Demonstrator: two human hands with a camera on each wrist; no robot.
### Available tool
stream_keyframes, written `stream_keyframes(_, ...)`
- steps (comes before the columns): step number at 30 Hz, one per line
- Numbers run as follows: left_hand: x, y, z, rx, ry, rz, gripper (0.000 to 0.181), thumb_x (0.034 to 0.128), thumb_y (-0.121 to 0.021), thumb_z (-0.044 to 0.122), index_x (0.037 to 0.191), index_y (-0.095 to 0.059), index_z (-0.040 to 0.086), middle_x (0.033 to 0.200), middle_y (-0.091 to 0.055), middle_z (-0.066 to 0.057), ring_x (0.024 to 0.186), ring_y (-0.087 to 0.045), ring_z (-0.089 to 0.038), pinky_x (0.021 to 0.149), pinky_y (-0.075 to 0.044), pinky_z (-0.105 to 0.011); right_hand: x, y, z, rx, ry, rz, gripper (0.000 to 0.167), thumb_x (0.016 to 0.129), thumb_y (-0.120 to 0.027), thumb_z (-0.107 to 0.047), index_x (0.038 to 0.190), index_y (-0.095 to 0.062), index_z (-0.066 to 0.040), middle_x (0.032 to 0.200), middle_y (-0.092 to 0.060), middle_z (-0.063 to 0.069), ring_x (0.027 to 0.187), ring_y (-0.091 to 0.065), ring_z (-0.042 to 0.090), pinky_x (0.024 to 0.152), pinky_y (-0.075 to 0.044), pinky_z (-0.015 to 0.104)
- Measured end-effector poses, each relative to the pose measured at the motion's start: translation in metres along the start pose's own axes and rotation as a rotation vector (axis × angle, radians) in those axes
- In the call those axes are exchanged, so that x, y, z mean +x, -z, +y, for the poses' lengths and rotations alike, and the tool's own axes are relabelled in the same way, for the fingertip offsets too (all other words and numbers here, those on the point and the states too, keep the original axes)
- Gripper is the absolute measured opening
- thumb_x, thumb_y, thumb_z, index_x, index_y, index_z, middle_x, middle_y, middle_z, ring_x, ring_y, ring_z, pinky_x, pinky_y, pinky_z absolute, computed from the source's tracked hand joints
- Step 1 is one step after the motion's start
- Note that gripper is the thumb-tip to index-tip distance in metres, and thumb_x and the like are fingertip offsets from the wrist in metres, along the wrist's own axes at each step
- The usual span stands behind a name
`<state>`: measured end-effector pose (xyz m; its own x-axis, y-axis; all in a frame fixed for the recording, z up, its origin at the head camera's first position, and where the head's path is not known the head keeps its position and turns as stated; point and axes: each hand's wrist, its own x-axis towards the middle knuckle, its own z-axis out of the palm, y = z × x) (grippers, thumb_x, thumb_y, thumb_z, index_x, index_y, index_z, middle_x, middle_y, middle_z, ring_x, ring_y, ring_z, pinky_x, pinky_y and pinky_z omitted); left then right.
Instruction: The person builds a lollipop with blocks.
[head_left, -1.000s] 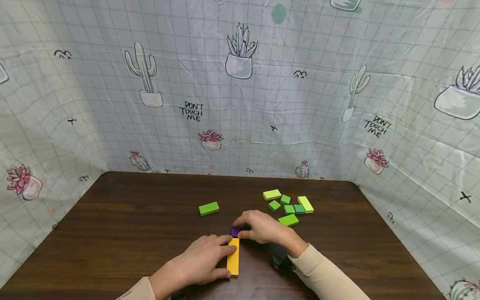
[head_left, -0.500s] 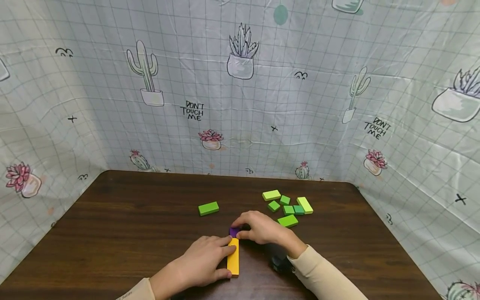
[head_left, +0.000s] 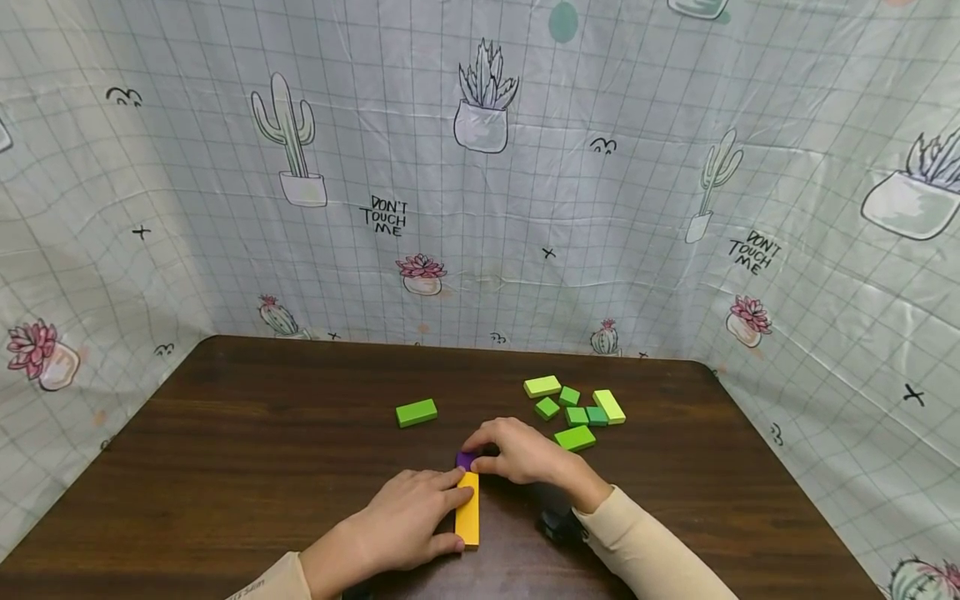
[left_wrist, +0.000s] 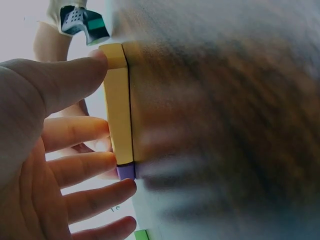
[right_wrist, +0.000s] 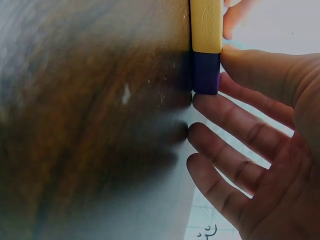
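Note:
A long yellow block (head_left: 468,521) lies on the dark table, pointing away from me. My left hand (head_left: 405,518) holds it, thumb at its near end and fingertips on its top near the far end. Against that far end sits a small purple block (head_left: 465,459), pinched between the thumb and fingers of my right hand (head_left: 522,452). In the right wrist view the purple block (right_wrist: 205,72) meets the yellow block (right_wrist: 206,25) end to end, their sides nearly flush. The left wrist view shows the left thumb (left_wrist: 80,80) on the yellow block's end.
Beyond the hands lies a lone green block (head_left: 416,413). To the right is a loose group of several green and lime blocks, among them a green block (head_left: 575,438) and a lime block (head_left: 609,407). A patterned curtain (head_left: 480,217) hangs behind the table (head_left: 262,450).
The purple block has shifted slightly left at the yellow block's far end, with my right fingers moving along. My left hand stays in place on the yellow block.

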<state>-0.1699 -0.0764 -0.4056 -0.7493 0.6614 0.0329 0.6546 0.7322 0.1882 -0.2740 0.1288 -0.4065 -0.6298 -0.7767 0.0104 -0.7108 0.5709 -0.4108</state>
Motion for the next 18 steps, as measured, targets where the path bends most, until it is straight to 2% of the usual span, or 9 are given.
stream_keyframes(11,-0.0009,0.0021,0.0004,-0.005,0.015,-0.012,0.060,0.0863,-0.063,0.053,0.134,-0.057,0.017,0.143,-0.048,-0.007,0.123,-0.051,-0.026,0.098,-0.042,-0.049,0.0007,0.0007,-0.0004,-0.001,-0.015,0.000,0.023,0.091,-0.067,-0.024,0.113,-0.071,-0.018,0.108,-0.066,-0.010,0.102,-0.059,0.008,0.090,-0.049,0.029)
stream_keyframes(18,-0.0013,0.0016,0.0007,0.007,0.009,0.002,0.059,0.0866,-0.063,0.052,0.133,-0.058,0.016,0.142,-0.048,-0.007,0.123,-0.051,-0.026,0.097,-0.043,-0.048,0.0008,0.0014,-0.0005,0.008,-0.007,-0.002,0.023,0.091,-0.067,-0.024,0.112,-0.071,-0.018,0.108,-0.066,-0.009,0.101,-0.059,0.008,0.089,-0.049,0.029)
